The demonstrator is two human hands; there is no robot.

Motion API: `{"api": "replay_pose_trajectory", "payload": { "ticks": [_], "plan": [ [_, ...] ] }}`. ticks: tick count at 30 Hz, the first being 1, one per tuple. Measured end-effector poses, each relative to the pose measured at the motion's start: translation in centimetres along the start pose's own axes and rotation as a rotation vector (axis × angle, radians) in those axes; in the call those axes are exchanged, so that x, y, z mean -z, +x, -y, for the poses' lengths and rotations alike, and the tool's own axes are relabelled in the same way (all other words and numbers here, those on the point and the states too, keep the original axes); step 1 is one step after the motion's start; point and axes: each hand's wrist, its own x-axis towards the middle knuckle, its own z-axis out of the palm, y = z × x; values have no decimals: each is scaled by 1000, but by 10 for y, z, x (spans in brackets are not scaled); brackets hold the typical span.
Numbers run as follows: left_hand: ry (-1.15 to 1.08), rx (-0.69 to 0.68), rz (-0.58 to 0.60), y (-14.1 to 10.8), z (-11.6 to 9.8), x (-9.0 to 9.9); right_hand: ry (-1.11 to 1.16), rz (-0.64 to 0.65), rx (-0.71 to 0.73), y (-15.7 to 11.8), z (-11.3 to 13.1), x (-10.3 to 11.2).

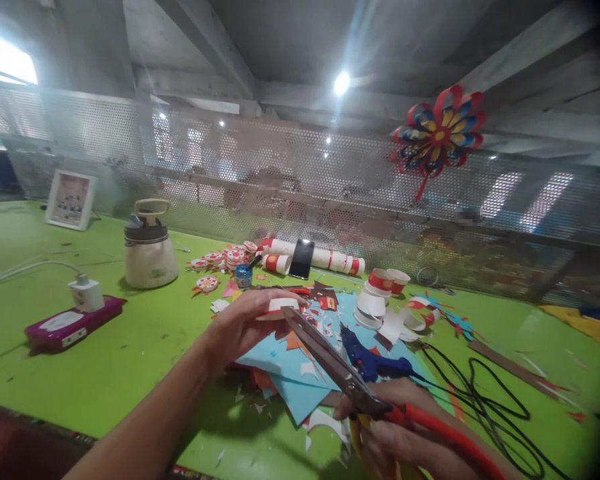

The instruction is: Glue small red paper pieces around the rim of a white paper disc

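In the middle of the view my left hand (253,317) pinches a small white and red piece of paper cup (279,308). My right hand (405,420), at the lower right, grips a pair of scissors (350,383) with red handles. The blade tips meet the edge of the cup piece. Below and behind them lie blue paper sheets (300,393) strewn with cut scraps. A blue glue gun (373,360) rests on the sheets, just beyond the scissors.
Behind stand cut paper cups (373,303), a row of stacked cups (325,257), a phone (301,259) and a blue jar (243,275). To the left are a thermos-like jug (150,257) and a purple power strip (75,327). A black cord (480,393) coils at right.
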Motion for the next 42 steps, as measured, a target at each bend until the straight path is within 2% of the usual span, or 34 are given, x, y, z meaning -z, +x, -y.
{"api": "replay_pose_trajectory", "payload": {
  "ticks": [4, 9, 13, 17, 20, 26, 29, 32, 38, 42],
  "plan": [
    [72, -10, 42, -1, 1, 2, -20, 2, 10, 0, 0, 3],
    [80, -15, 89, 0, 2, 3, -75, -149, 18, -5, -8, 0],
    [128, -108, 10, 3, 4, 1, -173, -222, 85, 5, -5, -4],
    [197, -189, -50, 6, 7, -1, -337, -182, 158, 24, 4, -12],
    [231, -209, -99, 7, 9, -2, -476, -227, 174, 32, 6, -17],
    [376, -179, -149, 9, 12, 0, -671, -281, 342, 33, -6, -15],
    [440, -194, -167, 9, 15, 0, -786, -394, 386, 33, -15, -13],
    [534, -222, -245, 9, 16, -2, -886, -489, 438, 32, -21, -13],
    [726, -287, -341, 11, 18, -3, -1011, -482, 481, 32, -19, -15],
    [855, -312, -385, 11, 22, 0, -1053, -531, 487, 33, -18, -19]
  ]
}}
